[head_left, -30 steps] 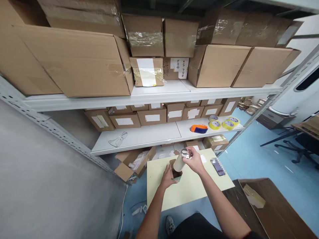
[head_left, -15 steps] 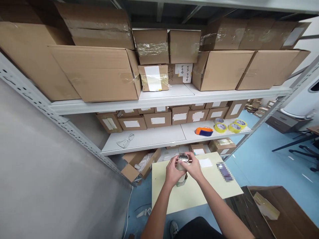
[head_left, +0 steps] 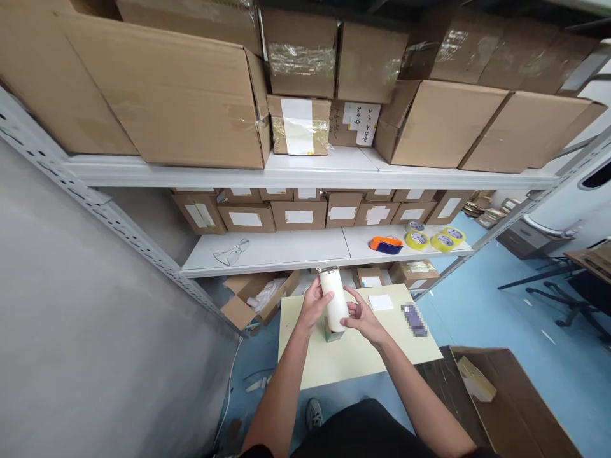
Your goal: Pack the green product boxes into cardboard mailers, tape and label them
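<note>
head view: smooth white bottle [head_left: 335,300] with shiny top, tilted above a pale table [head_left: 317,369]; left hand [head_left: 314,306] curled around its side, right hand [head_left: 366,323] half-open, thumb and fingers at its base. earlier, both hands ringed its top.

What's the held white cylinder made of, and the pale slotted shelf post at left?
White cylindrical container: perhaps coated metal or plastic; smooth, low-sheen body, shiny top. Pale grey slotted shelf post: probably painted metal; smooth, with punched holes.
</note>
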Motion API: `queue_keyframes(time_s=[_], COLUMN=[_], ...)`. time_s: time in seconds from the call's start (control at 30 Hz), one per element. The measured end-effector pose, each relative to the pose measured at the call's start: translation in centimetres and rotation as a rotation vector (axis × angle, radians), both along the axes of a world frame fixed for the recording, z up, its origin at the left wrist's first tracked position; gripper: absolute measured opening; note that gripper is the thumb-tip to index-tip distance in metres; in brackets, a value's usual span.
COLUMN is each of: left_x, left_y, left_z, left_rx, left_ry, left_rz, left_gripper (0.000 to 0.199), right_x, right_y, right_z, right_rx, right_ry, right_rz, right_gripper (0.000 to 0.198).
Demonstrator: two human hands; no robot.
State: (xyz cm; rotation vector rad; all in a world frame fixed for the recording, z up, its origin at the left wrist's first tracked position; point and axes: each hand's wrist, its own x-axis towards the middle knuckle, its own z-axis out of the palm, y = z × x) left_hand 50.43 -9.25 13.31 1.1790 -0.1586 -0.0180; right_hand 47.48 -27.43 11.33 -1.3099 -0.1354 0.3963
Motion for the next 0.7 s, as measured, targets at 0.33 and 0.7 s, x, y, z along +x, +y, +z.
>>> queue_keyframes(time_s=[0.33, 0.7], left_x=[0.1, 0.1], left_y=[0.7, 0.6], left_z=[-1.4, -2.7], left_rx=[0.055, -0.002], left_ry=[0.180, 0.183], left_rz=[0.074, 0.095], left_gripper=[0.077, 0.120], right_x=[-1.3, -1.1], right_y=[1.1, 1.3], right_z=[-1.2, -0.8], right_rx=[-0.181, -0.278], right_ry=[-0.073, -0.125], right_rz=[-0.109, -0.225], right_gripper=[0.112, 0.115])
